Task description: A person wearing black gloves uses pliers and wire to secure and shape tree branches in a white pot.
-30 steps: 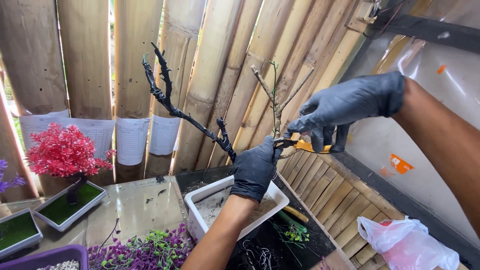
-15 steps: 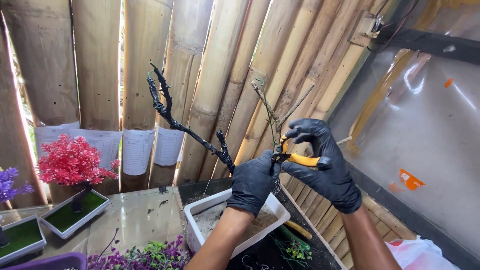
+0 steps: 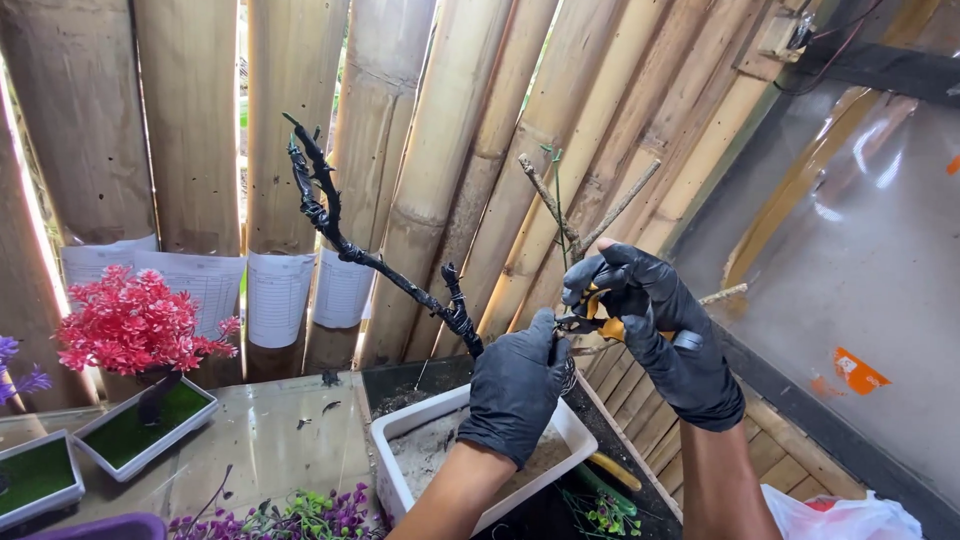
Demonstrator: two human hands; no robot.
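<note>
My left hand (image 3: 517, 395), in a black glove, grips the base of a branching stem standing over a white rectangular pot (image 3: 404, 484). One limb of it, a dark branch wrapped in black tape (image 3: 345, 245), rises up to the left. A bare tan twig (image 3: 585, 225) forks upward on the right. My right hand (image 3: 655, 330), also gloved in black, holds orange-handled pliers (image 3: 598, 324) with their jaws against the stem just beside my left hand's fingers.
A bamboo wall stands behind. A red artificial tree in a small white tray (image 3: 140, 425) sits at left, with another green-filled tray (image 3: 38, 480) nearer the edge. Purple artificial sprigs (image 3: 290, 515) lie in front. A plastic bag (image 3: 840, 520) sits at bottom right.
My right hand came down from the upper right with the pliers and closed in on the stem beside my left hand. The view has shifted slightly closer.
</note>
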